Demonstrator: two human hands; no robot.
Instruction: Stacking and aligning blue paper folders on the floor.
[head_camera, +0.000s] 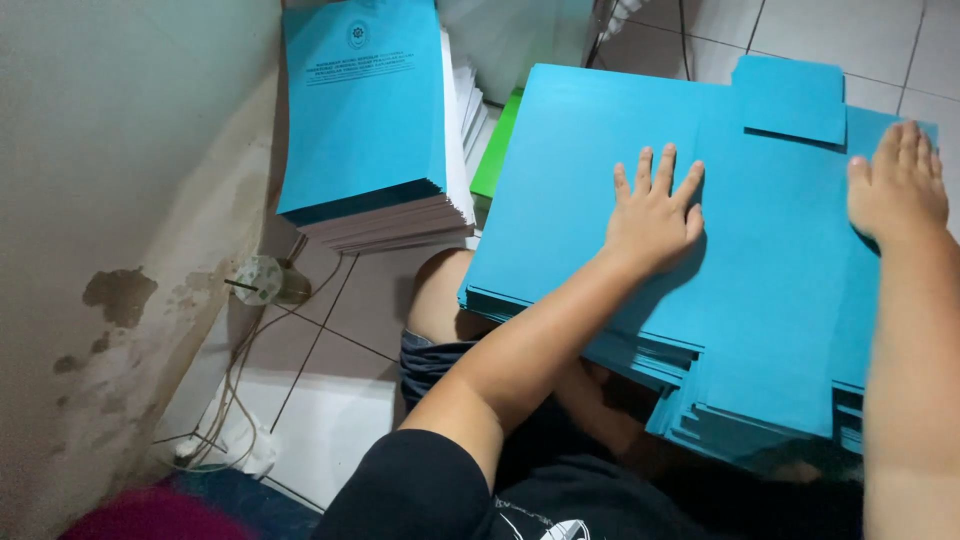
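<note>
Blue folder stack (560, 200): left hand (652, 222), right hand (898, 190) pressed flat.

Folder sheets (600, 190): plain turquoise blue.
Booklet stack (365, 110): turquoise cover, dark print, white page edges.
Sheet beneath (497, 150): bright green.
Floor tiles (330, 420): white, dark grout.
Wall (120, 150): cream, brown stains.
Shirt (420, 490): black.

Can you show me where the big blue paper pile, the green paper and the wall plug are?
blue paper pile (580, 170), head view, top sheet.
green paper (497, 150), head view, visible strip.
wall plug (258, 280), head view, round body.
</note>
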